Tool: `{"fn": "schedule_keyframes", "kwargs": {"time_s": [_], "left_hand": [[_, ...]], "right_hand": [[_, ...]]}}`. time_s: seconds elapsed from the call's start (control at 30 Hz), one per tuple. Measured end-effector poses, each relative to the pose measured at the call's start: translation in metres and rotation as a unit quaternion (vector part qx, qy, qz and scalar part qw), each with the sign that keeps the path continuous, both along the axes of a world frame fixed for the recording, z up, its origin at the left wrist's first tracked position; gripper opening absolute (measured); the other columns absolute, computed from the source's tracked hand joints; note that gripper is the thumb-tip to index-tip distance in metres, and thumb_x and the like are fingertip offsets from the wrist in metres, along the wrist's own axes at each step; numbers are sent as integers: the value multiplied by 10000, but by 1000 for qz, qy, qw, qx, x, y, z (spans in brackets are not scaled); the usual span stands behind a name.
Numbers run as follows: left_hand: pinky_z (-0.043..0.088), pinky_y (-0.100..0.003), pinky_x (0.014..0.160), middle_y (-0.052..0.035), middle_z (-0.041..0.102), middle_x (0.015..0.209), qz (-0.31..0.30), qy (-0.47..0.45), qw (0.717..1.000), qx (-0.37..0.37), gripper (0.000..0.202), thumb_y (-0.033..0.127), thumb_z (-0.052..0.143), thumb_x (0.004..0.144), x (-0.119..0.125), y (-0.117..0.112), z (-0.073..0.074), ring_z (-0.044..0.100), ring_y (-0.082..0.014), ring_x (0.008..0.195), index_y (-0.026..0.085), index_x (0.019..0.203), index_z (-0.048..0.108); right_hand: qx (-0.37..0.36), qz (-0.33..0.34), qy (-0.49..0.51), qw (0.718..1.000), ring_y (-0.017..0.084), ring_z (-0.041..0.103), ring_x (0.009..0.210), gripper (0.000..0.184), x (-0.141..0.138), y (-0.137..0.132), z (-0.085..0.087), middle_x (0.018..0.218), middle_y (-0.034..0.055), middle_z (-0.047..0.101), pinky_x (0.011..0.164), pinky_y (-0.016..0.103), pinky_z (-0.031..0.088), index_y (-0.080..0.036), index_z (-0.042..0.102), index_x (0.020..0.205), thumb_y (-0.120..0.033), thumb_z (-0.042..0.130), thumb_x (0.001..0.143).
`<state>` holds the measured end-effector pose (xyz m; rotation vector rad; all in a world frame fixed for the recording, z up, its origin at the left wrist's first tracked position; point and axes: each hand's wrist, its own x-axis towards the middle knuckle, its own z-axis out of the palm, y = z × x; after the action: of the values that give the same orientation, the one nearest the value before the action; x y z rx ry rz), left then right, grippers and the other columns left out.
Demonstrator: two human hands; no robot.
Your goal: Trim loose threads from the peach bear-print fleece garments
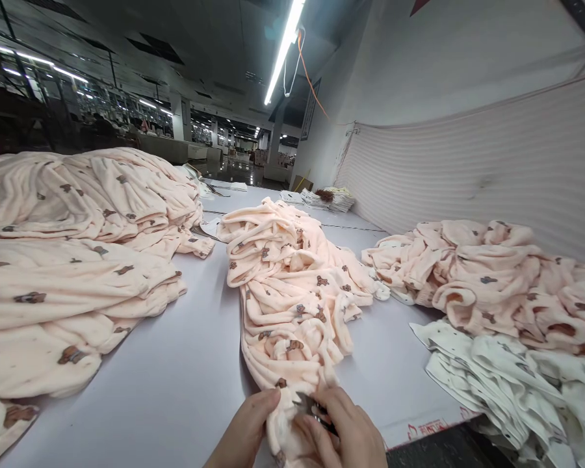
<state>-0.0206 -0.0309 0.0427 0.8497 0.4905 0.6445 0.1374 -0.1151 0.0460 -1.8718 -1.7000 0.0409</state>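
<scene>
Pink fleece garments (292, 312) printed with brown bears lie in a long heap down the middle of the table. At the heap's near end, my left hand (247, 426) pinches the pink fabric between thumb and fingers. My right hand (348, 429) is closed around small thread snips (316, 413) with dark handles. The metal blades point left, lying against the cloth close to my left thumb. Part of the snips is hidden by my right fingers.
Large piles of the same pink garments stand at the left (78, 279) and right (487, 279). White printed garments (511, 377) hang over the right table edge. Stacked papers (338, 199) lie at the table's far end, beside a wall with a striped cloth (468, 162).
</scene>
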Motion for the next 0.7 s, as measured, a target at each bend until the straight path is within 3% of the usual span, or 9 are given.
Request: {"fn": "schedule_keyframes", "kwargs": {"time_s": [0.1,0.23,0.37,0.53,0.6,0.63,0.7], "left_hand": [[444,-293,675,-50,668,682,15,35,999,35,424,522,597,784,2,1,-3,535,-164,632,115,762,714],[426,-268,626,-6,610,579,-5,17,1000,19,403,504,603,792,5,1,-1,482,-127,552,128,678,688],[438,-279,720,-39,671,679,-7,-3,1000,10,348,439,597,822,6,3,8,560,-168,712,122,746,720],[447,-373,851,-109,719,842,-46,-47,998,-2,366,423,561,843,18,7,11,624,-247,859,102,896,728],[440,-386,891,-117,722,924,-14,-49,998,23,385,429,532,854,33,5,13,626,-260,913,113,982,711],[433,-380,913,-114,717,970,4,-40,997,67,388,432,523,856,43,4,17,620,-263,946,127,1015,702],[445,-343,890,-96,717,981,20,6,974,224,370,427,523,849,65,6,30,621,-256,941,163,1040,698]], "right_hand": [[-1,-8,5,1000,183,664,717,179,4,1,7,829,5,681,618,237,497,-291,648,925,-374,492,904],[1,18,13,1000,179,671,695,173,11,4,8,838,3,696,612,226,514,-290,662,945,-407,566,862],[40,-2,55,998,178,667,702,193,10,4,3,824,10,698,615,225,513,-293,674,921,-413,528,881],[70,-8,116,991,209,652,725,182,12,6,3,873,29,709,649,265,504,-296,698,913,-420,604,818],[85,-49,234,967,218,652,796,206,27,10,3,859,42,704,698,260,512,-260,695,866,-436,603,812],[100,-85,309,942,212,649,796,233,38,13,2,857,43,698,692,255,517,-243,682,855,-459,625,789],[152,-170,444,867,166,618,662,326,65,18,1,793,17,666,576,229,505,-222,639,866,-503,692,709]]}}
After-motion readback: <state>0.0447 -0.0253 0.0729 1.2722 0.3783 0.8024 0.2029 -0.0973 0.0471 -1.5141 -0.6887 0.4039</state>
